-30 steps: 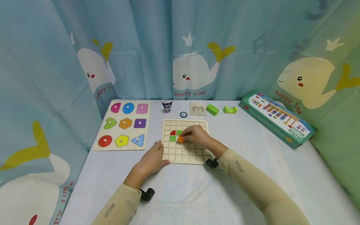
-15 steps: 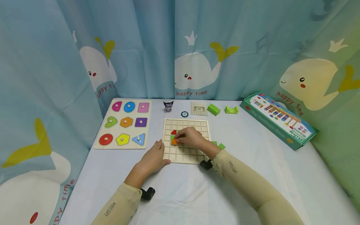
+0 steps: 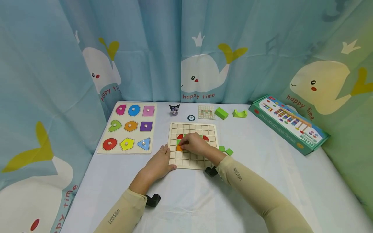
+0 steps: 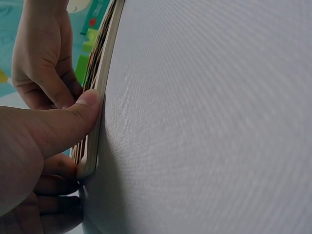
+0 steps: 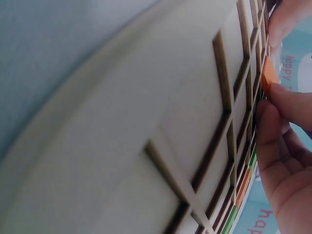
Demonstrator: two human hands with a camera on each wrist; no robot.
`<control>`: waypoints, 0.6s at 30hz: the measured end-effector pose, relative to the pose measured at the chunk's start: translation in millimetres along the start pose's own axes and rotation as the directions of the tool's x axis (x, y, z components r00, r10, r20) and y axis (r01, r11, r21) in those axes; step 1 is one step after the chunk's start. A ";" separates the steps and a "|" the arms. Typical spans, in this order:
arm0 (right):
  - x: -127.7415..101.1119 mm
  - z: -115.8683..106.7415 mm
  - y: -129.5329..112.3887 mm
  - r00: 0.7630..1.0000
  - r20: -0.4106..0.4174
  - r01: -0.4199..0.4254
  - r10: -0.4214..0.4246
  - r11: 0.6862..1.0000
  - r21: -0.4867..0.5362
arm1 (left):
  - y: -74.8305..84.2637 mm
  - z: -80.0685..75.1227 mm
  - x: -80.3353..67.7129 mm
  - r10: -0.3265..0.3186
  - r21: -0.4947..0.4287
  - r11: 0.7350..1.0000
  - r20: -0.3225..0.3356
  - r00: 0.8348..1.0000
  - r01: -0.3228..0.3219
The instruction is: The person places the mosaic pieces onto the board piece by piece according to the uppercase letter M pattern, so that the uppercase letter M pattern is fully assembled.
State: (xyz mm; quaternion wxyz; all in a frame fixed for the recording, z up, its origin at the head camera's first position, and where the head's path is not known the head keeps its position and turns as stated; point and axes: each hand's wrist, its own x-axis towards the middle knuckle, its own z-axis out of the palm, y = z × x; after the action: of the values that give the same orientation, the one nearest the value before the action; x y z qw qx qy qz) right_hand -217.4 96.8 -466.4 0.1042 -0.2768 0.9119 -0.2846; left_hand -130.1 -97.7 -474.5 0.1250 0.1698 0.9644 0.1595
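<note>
Right hand (image 3: pixel 194 144) is pinching an orange tile (image 3: pixel 179 148) on a grid board (image 3: pixel 190 162).
Left hand (image 3: pixel 158 164), thumb spread, is touching the board's corner.

Pinches an orange tile (image 3: pixel 179 148) in the right hand (image 3: pixel 194 144) at a wooden grid board (image 3: pixel 192 161), just below a green square (image 3: pixel 178 142), and rests the left hand (image 3: pixel 159 163) against the board's near-left corner. Has two loose green tiles (image 3: pixel 229 151) just right of the board, a shape puzzle (image 3: pixel 128 135) to its left, and a figurine (image 3: pixel 174 110) and pattern card (image 3: pixel 206 112) behind.
</note>
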 end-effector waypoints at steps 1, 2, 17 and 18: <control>0.2 0.3 0.0 1.000 -0.001 0.005 -0.005 1.000 -0.010 | 0.2 -0.5 -0.2 0.002 -0.001 1.000 -0.002 1.000 -0.002; 0.3 0.7 0.0 1.000 -0.002 0.008 -0.008 1.000 -0.018 | 0.3 -0.6 -0.2 0.003 0.000 1.000 -0.002 1.000 -0.003; -5.5 0.2 0.3 1.000 -0.010 -0.003 0.002 1.000 -0.022 | -0.4 0.5 0.2 -0.008 -0.005 1.000 0.002 1.000 0.008; -7.6 -0.9 0.7 1.000 -0.014 -0.015 0.014 1.000 -0.011 | -0.3 0.8 -0.3 -0.008 -0.009 1.000 0.002 1.000 0.008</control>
State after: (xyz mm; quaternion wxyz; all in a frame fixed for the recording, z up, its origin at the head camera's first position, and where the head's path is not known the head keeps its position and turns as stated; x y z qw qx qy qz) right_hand -211.8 102.0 -465.8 0.0984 -0.2687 0.9161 -0.2808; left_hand -129.8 -97.9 -475.2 0.1271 0.1655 0.9642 0.1635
